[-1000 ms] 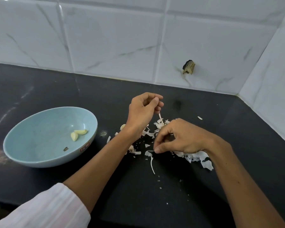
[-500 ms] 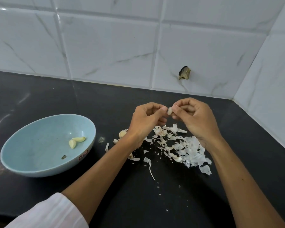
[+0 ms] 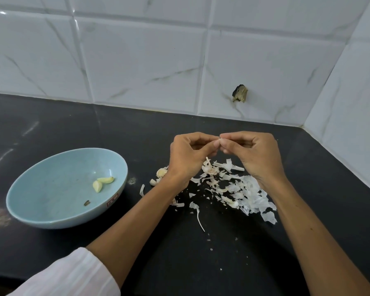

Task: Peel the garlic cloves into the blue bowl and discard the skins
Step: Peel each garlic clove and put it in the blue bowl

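My left hand [image 3: 186, 154] and my right hand [image 3: 254, 154] meet fingertip to fingertip above the counter, both pinching a small garlic clove [image 3: 220, 140] that is mostly hidden by the fingers. Under them lies a pile of white garlic skins [image 3: 239, 189]. Unpeeled cloves [image 3: 161, 173] lie just left of my left wrist. The blue bowl [image 3: 41, 212] stands to the left with two peeled cloves [image 3: 102, 183] and a dark scrap inside.
The black counter [image 3: 51, 129] ends at white tiled walls behind and to the right, forming a corner. A broken hole [image 3: 240, 94] marks the back wall. Skin crumbs are scattered toward the front edge.
My right hand rose from the skin pile with a clove and met my left hand. Both hands now pinch the clove together, fingers closer than half a second ago.
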The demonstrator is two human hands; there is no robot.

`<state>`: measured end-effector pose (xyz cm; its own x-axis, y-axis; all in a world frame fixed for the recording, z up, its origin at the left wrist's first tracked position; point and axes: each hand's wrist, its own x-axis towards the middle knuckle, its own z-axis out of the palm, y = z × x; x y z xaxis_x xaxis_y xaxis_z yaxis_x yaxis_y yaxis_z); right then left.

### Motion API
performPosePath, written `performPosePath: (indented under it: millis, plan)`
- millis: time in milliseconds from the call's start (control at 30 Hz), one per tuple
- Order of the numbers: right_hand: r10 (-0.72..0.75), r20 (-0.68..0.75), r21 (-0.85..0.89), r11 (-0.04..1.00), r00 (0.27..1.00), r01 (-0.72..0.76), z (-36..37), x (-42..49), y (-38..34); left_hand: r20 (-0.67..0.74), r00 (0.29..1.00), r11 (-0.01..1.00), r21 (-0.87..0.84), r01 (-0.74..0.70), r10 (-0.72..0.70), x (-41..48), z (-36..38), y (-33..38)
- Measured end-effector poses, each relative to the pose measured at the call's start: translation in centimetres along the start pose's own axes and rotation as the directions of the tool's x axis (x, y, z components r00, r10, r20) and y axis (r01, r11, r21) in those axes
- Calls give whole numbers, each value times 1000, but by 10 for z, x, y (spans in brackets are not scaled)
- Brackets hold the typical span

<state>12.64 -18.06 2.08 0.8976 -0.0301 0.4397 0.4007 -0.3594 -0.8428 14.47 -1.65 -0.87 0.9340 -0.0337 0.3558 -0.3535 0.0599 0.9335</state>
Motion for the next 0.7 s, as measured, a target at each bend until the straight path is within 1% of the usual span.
performPosePath:
  millis: [67,133,200,233,267,333,433,500,600,667,700]
  plan:
    - [-3,2,-6,1000,1000,3,1,-1,0,12,1000,1000,-1,-3,3,0,0,-1]
    - [-24,-39,-42,999,999,22,3,0,1,35,999,1000,-23,-1,2,0,0,0]
    - [-45,-67,-88,995,997,39,4,-2,0,37,999,997,-72,28,-25,0,0,2]
    - [-57,-51,-130,990,997,50,5,-5,-2,28,998,993,-101,52,-50,1,0,3]
    - [-75,-15,-191,979,997,71,7,-11,-3,13,997,989,-125,74,-73,2,-1,2]
    - [-127,101,-315,937,987,153,16,-30,-5,-19,994,984,-147,101,-105,6,-4,1]
    - [-215,266,-450,834,940,318,20,-56,-7,-30,991,978,-168,121,-127,8,-5,-1]
    - [-251,290,-499,784,924,370,15,-66,-4,-7,991,976,-179,128,-131,7,-4,-1]
    - [-216,353,-581,712,910,394,14,-78,3,24,990,973,-183,142,-140,6,-2,0]
    - [-232,422,-609,643,876,464,11,-72,-1,31,989,974,-168,149,-146,5,-2,2]
    - [-261,431,-613,618,864,492,7,-65,-6,32,988,974,-164,153,-150,4,-2,3]
